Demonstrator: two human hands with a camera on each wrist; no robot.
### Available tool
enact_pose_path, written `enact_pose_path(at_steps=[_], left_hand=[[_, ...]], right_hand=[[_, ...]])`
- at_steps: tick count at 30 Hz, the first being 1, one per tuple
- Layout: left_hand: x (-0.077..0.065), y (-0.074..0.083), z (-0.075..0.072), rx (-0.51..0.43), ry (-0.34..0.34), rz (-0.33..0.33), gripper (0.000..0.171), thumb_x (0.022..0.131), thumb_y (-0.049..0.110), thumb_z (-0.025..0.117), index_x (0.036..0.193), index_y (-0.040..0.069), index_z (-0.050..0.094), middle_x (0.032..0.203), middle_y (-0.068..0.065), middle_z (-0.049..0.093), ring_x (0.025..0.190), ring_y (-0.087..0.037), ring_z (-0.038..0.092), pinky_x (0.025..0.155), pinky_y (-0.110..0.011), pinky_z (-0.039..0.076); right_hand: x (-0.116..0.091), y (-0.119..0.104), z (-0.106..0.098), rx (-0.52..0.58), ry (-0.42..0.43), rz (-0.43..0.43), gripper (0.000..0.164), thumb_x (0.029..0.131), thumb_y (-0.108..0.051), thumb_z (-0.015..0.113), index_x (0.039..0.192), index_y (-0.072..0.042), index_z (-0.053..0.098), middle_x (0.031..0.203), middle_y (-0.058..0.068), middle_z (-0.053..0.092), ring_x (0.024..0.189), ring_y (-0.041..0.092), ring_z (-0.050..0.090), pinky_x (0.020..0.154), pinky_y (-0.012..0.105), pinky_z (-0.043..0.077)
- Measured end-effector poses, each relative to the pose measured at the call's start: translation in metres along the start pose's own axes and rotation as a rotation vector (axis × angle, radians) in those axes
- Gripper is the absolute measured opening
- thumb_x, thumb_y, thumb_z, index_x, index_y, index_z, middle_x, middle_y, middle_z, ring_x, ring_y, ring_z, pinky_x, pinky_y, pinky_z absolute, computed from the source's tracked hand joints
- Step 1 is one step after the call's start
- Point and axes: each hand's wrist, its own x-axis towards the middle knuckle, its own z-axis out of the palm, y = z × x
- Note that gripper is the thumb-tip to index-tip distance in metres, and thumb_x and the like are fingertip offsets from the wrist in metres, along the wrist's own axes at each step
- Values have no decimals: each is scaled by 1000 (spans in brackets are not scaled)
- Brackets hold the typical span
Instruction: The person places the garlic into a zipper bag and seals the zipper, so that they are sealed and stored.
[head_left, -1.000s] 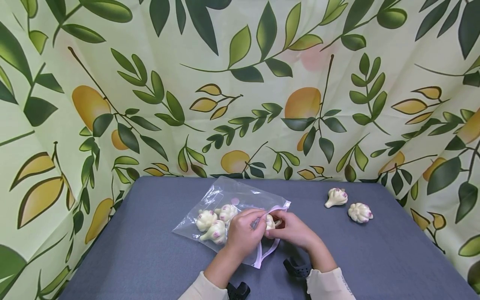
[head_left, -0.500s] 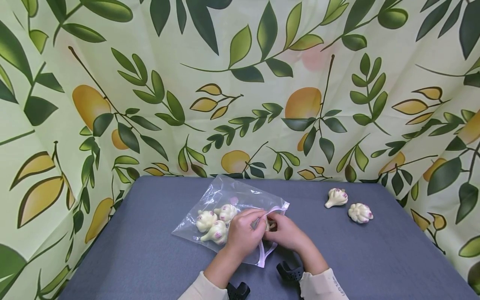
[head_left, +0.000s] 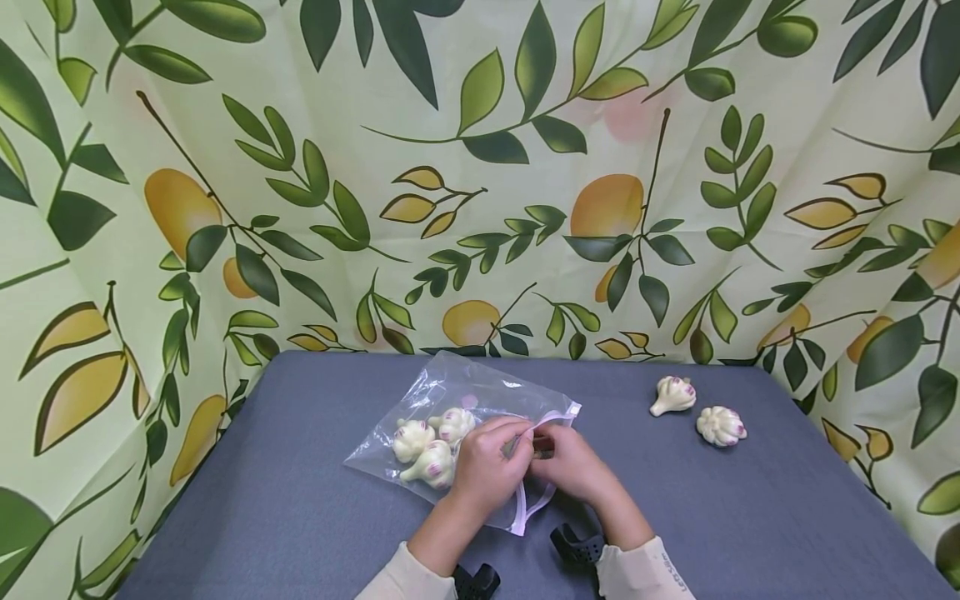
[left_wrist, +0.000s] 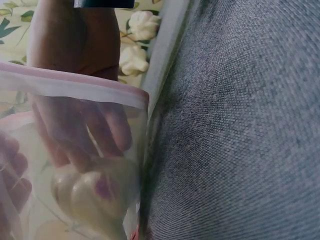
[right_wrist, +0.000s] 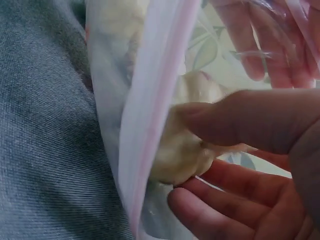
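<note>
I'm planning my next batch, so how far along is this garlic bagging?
Done: at least three garlic bulbs show inside the clear bag. In hand: the right hand grips another bulb at the bag's opening, while the left hand holds the bag's edge. Remaining, it seems: two loose bulbs on the table.

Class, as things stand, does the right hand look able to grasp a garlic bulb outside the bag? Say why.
Probably not yet: the right hand grips another bulb at the mouth of the bag. Otherwise nothing seems to block its way to the nearer loose bulb.
</note>
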Motion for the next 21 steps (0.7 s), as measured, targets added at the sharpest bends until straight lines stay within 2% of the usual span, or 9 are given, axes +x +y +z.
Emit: enact_pose_path(at_steps=[4, 9, 13, 17, 21], left_hand=[[0, 2, -1, 7, -11, -15, 14, 81, 7, 70, 91, 8, 79, 92, 0, 76, 87, -11, 73, 82, -22, 57], [0, 2, -2, 3, -34, -43, 14, 83, 9, 69, 92, 10, 79, 93, 1, 76, 89, -11, 73, 83, -21, 56], [0, 2, -2, 4, -21, -26, 14, 81, 7, 70, 92, 9, 79, 92, 0, 76, 87, -11, 73, 81, -21, 57], [0, 1, -1, 4, -5, -4, 14, 79, 6, 71, 90, 8, 79, 90, 0, 76, 86, -11, 73, 80, -22, 57], [0, 2, 0, 5, -8, -9, 13, 79, 6, 71, 89, 9, 79, 90, 0, 76, 86, -11, 73, 81, -21, 57]], right_hand=[[0, -3, 3, -8, 81, 32, 26, 75, -6, 73, 99, 3, 69, 93, 13, 73, 86, 27, 71, 77, 35, 60], [2, -6, 10, -75, 162, 39, 15, 73, -5, 74, 87, -2, 71, 79, 5, 71, 72, 15, 67, 67, 26, 56], [4, -7, 18, -121, 220, 54, 5, 74, -2, 70, 76, -6, 69, 68, -1, 66, 63, 9, 58, 59, 23, 50], [3, -10, 24, -111, 227, 45, 9, 77, 2, 66, 71, -6, 65, 64, 0, 61, 59, 9, 51, 54, 25, 45], [2, -13, 29, -104, 213, -2, 9, 83, 1, 62, 76, -2, 66, 67, 4, 63, 61, 12, 51, 56, 29, 47]])
